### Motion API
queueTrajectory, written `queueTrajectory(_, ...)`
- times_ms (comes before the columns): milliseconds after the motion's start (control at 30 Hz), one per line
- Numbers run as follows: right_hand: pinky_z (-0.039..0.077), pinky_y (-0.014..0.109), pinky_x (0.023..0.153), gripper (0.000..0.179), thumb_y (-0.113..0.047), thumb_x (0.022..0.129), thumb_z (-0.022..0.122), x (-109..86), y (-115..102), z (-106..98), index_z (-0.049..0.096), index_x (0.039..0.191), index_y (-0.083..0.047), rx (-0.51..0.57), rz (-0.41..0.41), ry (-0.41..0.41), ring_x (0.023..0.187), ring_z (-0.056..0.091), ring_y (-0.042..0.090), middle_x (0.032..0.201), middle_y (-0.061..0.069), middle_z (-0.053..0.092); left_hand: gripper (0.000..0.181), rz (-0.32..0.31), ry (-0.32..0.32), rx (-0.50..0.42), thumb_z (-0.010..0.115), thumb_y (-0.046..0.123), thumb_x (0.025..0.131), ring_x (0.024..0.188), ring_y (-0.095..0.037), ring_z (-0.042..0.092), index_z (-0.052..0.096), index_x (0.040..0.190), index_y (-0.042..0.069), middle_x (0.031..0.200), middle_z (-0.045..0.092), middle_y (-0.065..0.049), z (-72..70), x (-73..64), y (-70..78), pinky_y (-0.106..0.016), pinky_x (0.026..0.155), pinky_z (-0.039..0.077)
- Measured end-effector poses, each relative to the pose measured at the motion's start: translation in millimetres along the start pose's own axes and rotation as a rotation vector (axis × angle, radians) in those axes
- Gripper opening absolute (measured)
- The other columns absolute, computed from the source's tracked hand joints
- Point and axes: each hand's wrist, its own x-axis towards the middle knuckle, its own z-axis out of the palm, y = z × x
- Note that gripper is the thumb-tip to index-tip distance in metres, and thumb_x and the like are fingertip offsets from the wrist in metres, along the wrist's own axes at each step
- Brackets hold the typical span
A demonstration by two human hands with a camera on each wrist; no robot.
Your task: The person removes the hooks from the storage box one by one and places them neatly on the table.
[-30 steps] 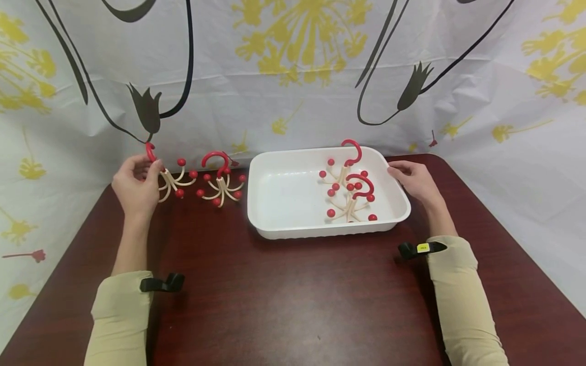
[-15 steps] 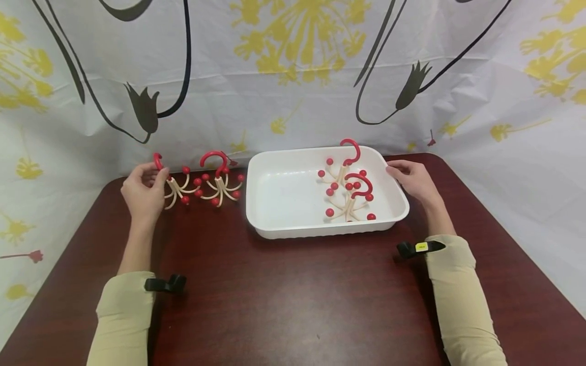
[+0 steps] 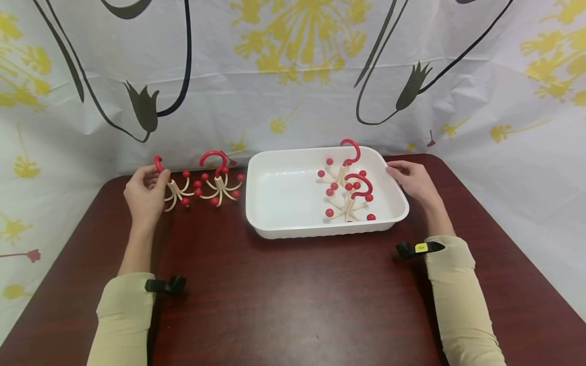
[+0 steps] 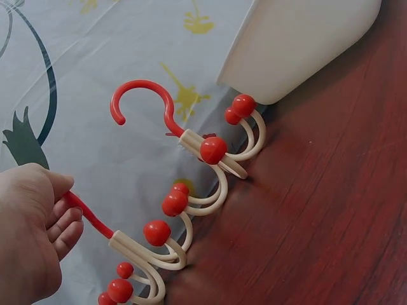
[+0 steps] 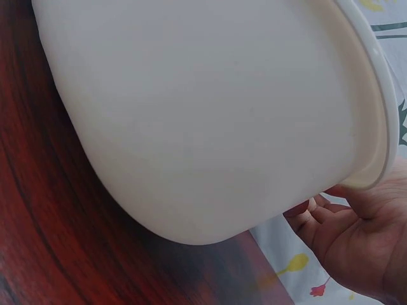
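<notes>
At the table's back left, my left hand (image 3: 145, 195) pinches the red hook of a hook hanger (image 3: 173, 189), whose cream curved arms end in red balls. In the left wrist view, thumb and fingers close on this hanger's red hook (image 4: 92, 219), its arms down at the tabletop. Right beside it stands a matching second hanger (image 3: 220, 185), hook upward. My right hand (image 3: 414, 180) holds the right rim of a white tray (image 3: 284, 190); the right wrist view has the fingers (image 5: 311, 216) under that rim. Two more such hangers (image 3: 350, 203) stand in the tray's right part.
The dark reddish-brown table (image 3: 284, 300) extends toward me in front of the tray. A white cloth (image 3: 293, 117) with yellow and grey plant prints hangs behind the table's back edge. Black straps (image 3: 166, 285) sit on both sleeves.
My left hand has moved right and slightly toward me with the hanger, bringing it down right beside the second hanger. My right hand and the tray have stayed in place.
</notes>
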Motion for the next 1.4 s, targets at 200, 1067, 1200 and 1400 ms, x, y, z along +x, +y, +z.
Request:
queueTrajectory(200, 0.048, 0.022, 0.075, 0.054, -0.043, 0.103, 0.056, -0.3, 0, 0, 0.059, 0.138, -0.003, 0.003, 0.001, 0.000, 0.103, 0.059, 0.027, 0.128, 0.022, 0.063, 0.034, -0.015, -0.011, 0.011, 0.070, 0.020, 0.095, 0.079, 0.002, 0.055, 0.068, 0.116, -0.007, 0.090, 0.060, 0.009, -1.1, -1.0, 1.8, -0.013, 0.075, 0.044)
queueTrajectory(1067, 0.048, 0.022, 0.076, 0.051, -0.040, 0.103, 0.056, -1.8, -1, -1, 0.059, 0.138, -0.002, 0.008, 0.005, -0.002, 0.104, 0.059, 0.028, 0.129, 0.022, 0.062, 0.032, 0.012, 0.046, -0.096, 0.070, 0.019, 0.094, 0.082, 0.001, 0.058, 0.070, 0.116, -0.004, 0.089, 0.062, 0.019, -15.3, 6.6, 24.5, -0.015, 0.076, 0.043)
queueTrajectory(1200, 0.049, 0.021, 0.075, 0.050, -0.038, 0.104, 0.056, -2.0, -1, -1, 0.059, 0.138, -0.002, 0.013, 0.008, -0.011, 0.104, 0.060, 0.029, 0.129, 0.023, 0.062, 0.031, 0.039, 0.040, -0.111, 0.070, 0.017, 0.094, 0.081, 0.001, 0.057, 0.069, 0.116, -0.006, 0.089, 0.062, 0.020, -14.6, 7.0, 35.9, -0.015, 0.077, 0.043)
queueTrajectory(1400, 0.049, 0.021, 0.075, 0.051, -0.040, 0.103, 0.056, -1.0, -1, 0, 0.059, 0.138, -0.002, 0.012, 0.018, -0.011, 0.105, 0.060, 0.029, 0.130, 0.022, 0.062, 0.029, 0.108, 0.024, -0.128, 0.069, 0.013, 0.095, 0.082, 0.000, 0.058, 0.069, 0.116, -0.007, 0.091, 0.062, 0.019, -12.1, 6.8, 47.9, -0.017, 0.079, 0.044)
